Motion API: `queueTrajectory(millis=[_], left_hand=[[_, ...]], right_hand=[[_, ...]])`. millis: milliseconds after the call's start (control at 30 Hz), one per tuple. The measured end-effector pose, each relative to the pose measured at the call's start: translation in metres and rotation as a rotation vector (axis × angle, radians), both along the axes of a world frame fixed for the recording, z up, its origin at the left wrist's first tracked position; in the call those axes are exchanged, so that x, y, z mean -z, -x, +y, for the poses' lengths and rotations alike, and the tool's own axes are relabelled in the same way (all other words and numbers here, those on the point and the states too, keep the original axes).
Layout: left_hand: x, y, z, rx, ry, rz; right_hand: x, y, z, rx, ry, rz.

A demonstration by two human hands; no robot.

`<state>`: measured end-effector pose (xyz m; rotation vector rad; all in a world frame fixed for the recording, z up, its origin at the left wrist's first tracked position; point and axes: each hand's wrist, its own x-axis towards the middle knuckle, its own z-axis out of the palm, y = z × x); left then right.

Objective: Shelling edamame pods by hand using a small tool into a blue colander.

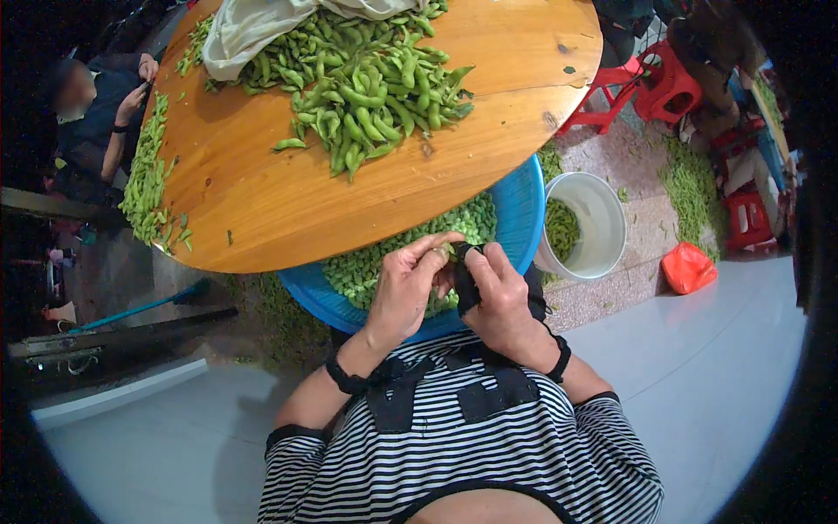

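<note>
Your left hand (403,284) is curling its fingers (434,247) around a small green pod (447,253), pinching it at the tips. Your right hand (499,297), wrapped in a black finger guard, is closing on the same pod from the 3 o'clock side, so both hands are meeting just over the blue basin (522,205). That basin is holding shelled green beans (367,266) and is sitting partly under the round wooden table (262,192) at 12 o'clock. A heap of green pods (367,87) is lying on the table, with a pale cloth (249,31) at its far edge. At 2 o'clock a white bucket (602,218) is standing on the floor, and an orange bag (688,267) is lying beyond it at 3 o'clock.
</note>
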<state>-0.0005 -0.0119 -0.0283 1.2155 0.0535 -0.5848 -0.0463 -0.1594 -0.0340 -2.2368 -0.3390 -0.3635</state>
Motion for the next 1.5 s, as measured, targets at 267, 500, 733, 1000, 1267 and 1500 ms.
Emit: queueTrajectory(millis=[267,500,733,1000,1267,1500], left_hand=[[0.006,-0.001,-0.007,-0.086,0.182,0.132],[0.016,-0.001,-0.005,-0.047,0.353,0.255],[0.020,0.000,-0.011,-0.052,0.300,0.148],[0.009,0.001,-0.003,0.053,-0.037,0.095],[0.019,-0.003,-0.003,0.021,0.250,0.119],[0.022,-0.001,0.001,-0.111,0.291,0.204]], right_hand=[[0.013,-0.002,0.004,0.051,0.048,-0.049],[0.013,-0.005,0.005,0.042,0.041,-0.120],[0.012,-0.010,0.007,0.127,-0.022,-0.202],[-0.009,-0.012,-0.020,0.025,-0.734,0.544],[-0.008,-0.016,-0.018,0.066,-0.586,0.378],[-0.001,-0.016,-0.012,0.024,-0.376,0.139]])
